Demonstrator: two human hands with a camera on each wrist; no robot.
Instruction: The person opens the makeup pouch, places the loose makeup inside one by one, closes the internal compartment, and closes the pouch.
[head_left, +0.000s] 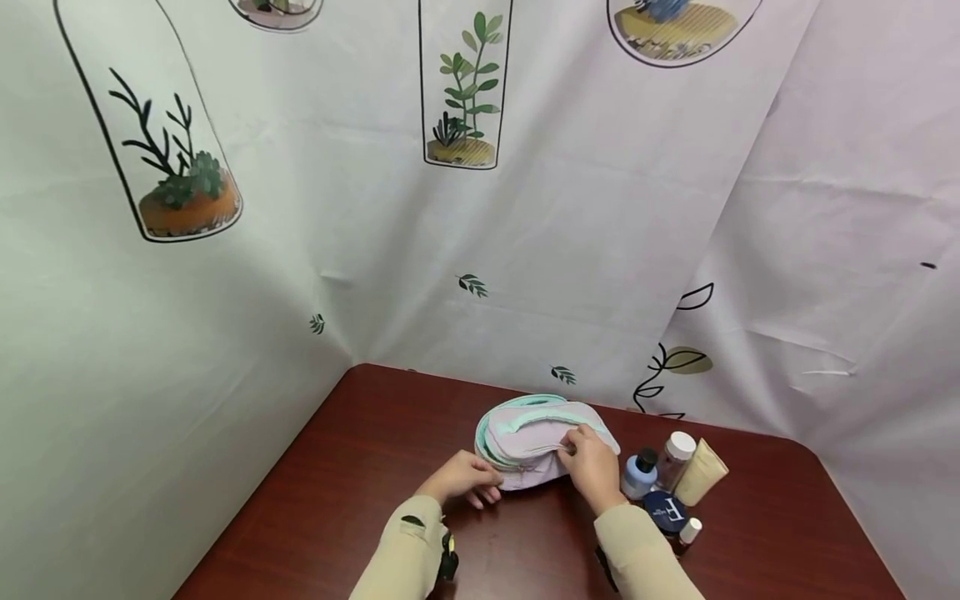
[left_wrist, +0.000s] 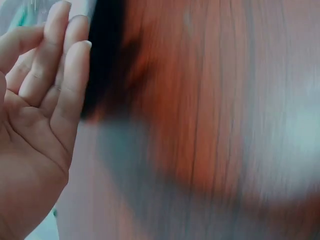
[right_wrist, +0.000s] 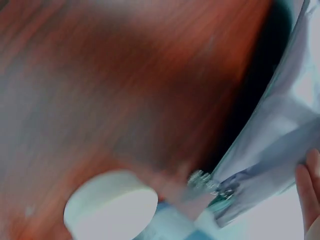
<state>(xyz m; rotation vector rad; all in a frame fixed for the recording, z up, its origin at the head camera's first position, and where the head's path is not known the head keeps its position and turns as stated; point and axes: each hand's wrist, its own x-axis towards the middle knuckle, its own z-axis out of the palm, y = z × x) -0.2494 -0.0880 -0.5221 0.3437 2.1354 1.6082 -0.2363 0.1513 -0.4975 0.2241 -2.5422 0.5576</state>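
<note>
A lilac cosmetic bag (head_left: 525, 481) with mint trim and a mint carry handle lies on the table, its top partly raised. At its front left edge, my left hand (head_left: 465, 477) pinches the rim between thumb and index finger, while the other fingers extend loosely. What exactly lies between those fingertips is hidden. My right hand (head_left: 592, 467) grips the edge of the bag's upper part near the front right. In the right wrist view the bag's side (right_wrist: 280, 135) rises close by, and only fingertips of the right hand (right_wrist: 310, 192) show.
To the right of the bag stand a blue bottle (head_left: 640, 475) with a black cap, a white-capped jar (head_left: 677, 458) and a cream tube (head_left: 702, 473). A round dark-blue case (head_left: 665, 510) and a small white-capped bottle (head_left: 688, 533) sit in front. Printed cloth (head_left: 570, 250) hangs behind the red-brown table (head_left: 390, 433).
</note>
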